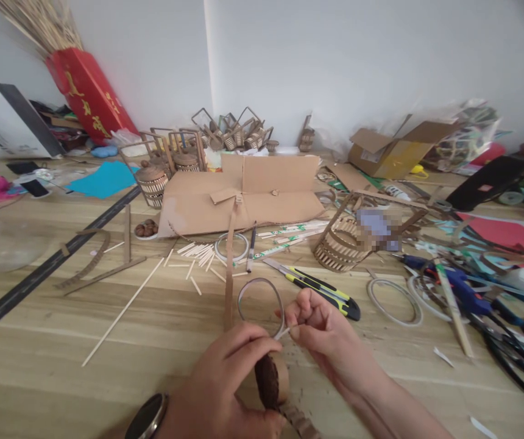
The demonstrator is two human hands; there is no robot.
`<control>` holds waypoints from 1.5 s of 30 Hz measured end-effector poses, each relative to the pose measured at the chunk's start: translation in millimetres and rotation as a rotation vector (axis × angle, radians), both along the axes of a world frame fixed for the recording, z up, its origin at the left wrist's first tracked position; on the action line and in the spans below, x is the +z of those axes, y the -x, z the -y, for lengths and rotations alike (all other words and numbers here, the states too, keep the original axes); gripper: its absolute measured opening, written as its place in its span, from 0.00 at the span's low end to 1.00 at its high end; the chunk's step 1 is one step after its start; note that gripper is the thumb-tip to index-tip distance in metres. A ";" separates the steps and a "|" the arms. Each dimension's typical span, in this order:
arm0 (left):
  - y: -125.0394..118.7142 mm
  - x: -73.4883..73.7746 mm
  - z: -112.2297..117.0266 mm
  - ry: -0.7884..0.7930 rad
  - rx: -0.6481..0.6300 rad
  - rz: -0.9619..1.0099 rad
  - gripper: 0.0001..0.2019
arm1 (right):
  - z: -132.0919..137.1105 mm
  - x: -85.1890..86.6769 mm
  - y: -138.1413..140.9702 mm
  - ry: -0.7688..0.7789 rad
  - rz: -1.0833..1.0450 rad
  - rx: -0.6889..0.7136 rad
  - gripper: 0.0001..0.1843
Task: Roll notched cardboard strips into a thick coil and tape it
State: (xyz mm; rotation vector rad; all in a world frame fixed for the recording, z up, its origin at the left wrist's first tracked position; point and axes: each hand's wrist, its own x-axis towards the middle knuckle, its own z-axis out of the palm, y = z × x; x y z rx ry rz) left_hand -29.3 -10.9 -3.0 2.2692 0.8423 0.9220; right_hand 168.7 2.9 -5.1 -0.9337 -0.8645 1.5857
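Observation:
My left hand (pixel 225 378), with a dark watch on the wrist, is closed around a coiled roll of corrugated cardboard strip (pixel 271 378) near the bottom centre. A long cardboard strip (pixel 229 268) runs up from the roll toward the far side of the table. My right hand (pixel 321 332) is pinched shut on the end of a thin pale strip (pixel 284 333) right beside the roll. That strip curls into a loop (pixel 261 305) lying on the wooden table (pixel 61 366) just beyond my fingers.
A yellow-and-black utility knife (pixel 317 286) lies right of the loop. Flattened cardboard (pixel 244 195), small stick baskets (pixel 152 183), loose wooden sticks (pixel 198 253), a slatted cardboard basket (pixel 342 244), tape rings (pixel 394 302), an open box (pixel 394 152) and cluttered tools at right surround the work.

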 end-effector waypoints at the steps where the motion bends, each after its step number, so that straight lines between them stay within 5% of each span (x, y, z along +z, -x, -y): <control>1: 0.7 -0.1 -0.7 0.002 0.002 0.005 0.28 | -2.9 -0.8 -4.2 -0.004 -0.005 -0.031 0.23; 7: -0.2 3.7 -4.7 0.140 0.036 -0.035 0.27 | -21.1 2.9 -41.9 -0.081 -0.050 -0.372 0.23; 13: -1.3 -5.9 -10.2 0.235 0.042 -0.056 0.24 | 6.2 8.3 -14.7 -0.092 -0.089 -0.108 0.20; 19: -1.7 -10.8 -11.5 0.197 0.040 -0.018 0.26 | 25.4 1.5 13.5 0.143 -0.240 0.052 0.21; 31: -5.0 -11.2 -12.3 0.269 0.055 0.027 0.26 | 32.7 -4.9 23.7 0.146 -0.230 -0.035 0.16; 38: -3.6 -5.2 -14.9 0.404 0.020 0.148 0.24 | 33.4 -8.1 23.5 -0.137 -0.046 -0.075 0.09; 45: -3.8 -5.0 -16.2 0.557 -0.090 0.312 0.21 | 28.0 -14.4 18.5 -0.223 0.013 -0.102 0.08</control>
